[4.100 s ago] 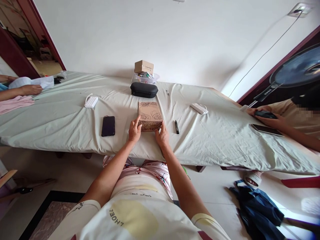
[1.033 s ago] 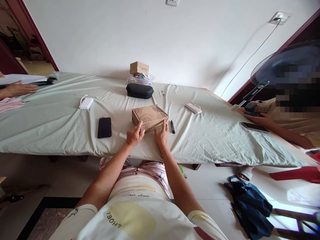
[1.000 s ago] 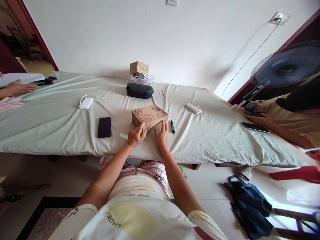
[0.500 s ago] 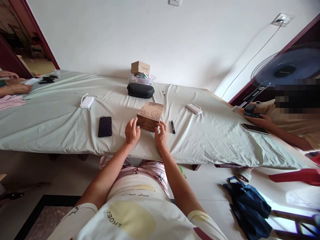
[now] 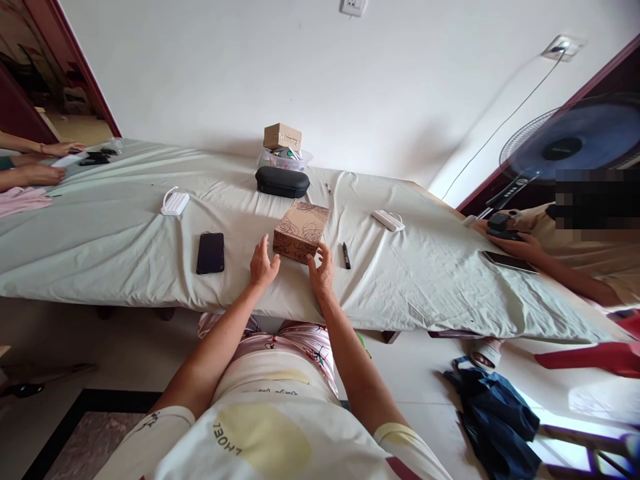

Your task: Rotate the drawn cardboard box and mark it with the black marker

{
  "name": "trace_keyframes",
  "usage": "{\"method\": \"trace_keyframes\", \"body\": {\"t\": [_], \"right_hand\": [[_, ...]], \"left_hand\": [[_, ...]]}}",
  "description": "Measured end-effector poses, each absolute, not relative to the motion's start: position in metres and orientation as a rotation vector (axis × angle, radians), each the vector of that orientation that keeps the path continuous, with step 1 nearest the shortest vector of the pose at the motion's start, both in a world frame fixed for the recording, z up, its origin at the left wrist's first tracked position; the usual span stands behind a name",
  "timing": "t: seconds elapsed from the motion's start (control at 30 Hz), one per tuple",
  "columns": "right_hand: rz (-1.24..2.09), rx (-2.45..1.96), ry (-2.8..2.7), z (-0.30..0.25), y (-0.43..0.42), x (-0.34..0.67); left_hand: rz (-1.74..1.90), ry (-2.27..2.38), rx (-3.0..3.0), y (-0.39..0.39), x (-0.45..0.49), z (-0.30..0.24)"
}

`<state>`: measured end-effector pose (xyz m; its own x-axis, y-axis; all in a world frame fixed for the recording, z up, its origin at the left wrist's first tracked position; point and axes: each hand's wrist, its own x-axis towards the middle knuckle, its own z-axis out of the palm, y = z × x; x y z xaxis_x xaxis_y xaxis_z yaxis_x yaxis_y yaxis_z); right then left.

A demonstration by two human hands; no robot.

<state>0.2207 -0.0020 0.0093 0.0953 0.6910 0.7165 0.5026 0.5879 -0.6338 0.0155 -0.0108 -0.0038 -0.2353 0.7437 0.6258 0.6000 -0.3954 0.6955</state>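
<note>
A brown cardboard box (image 5: pixel 302 228) with dark scribbled lines on its top and front lies on the pale green cloth in front of me. My left hand (image 5: pixel 264 264) is beside the box's near left corner, fingers apart and a small gap between it and the cardboard. At the near right corner is my right hand (image 5: pixel 321 268), its fingers spread and slightly curved; whether its fingertips touch the box I cannot tell. A black marker pen (image 5: pixel 347 256) lies to the right of this hand. Left of my left hand rests a dark phone (image 5: pixel 210 253).
Behind the box sits a black zip case (image 5: pixel 283 181), backed by a plastic tub (image 5: pixel 285 159) with a small carton (image 5: pixel 283 136). White power banks (image 5: pixel 175 203) (image 5: pixel 388 220) flank the middle. Other people's hands (image 5: pixel 43 175) work at left and hold a dark device (image 5: pixel 503 225) at right, near a fan (image 5: pixel 565 147).
My left hand has shifted slightly away from the box. My right hand stays by its near right corner. The co-worker's hands at the left have moved a little.
</note>
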Motion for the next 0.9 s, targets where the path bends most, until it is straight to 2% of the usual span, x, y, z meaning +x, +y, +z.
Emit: {"method": "trace_keyframes", "body": {"t": [0.17, 0.47, 0.63, 0.9], "right_hand": [[0.214, -1.015, -1.485, 0.01, -0.002, 0.219], [0.377, -1.044, -1.443, 0.005, 0.003, 0.22], [0.233, -1.081, -1.382, 0.009, -0.001, 0.223], [-0.118, -1.172, -1.503, 0.024, -0.015, 0.222]], "left_hand": [[1.541, 1.584, 1.848, -0.005, 0.015, -0.007], [1.705, 1.639, 1.817, -0.022, 0.014, 0.014], [1.64, 1.508, 1.89, -0.03, 0.016, 0.018], [1.62, 1.544, 2.162, -0.034, 0.025, 0.018]]}}
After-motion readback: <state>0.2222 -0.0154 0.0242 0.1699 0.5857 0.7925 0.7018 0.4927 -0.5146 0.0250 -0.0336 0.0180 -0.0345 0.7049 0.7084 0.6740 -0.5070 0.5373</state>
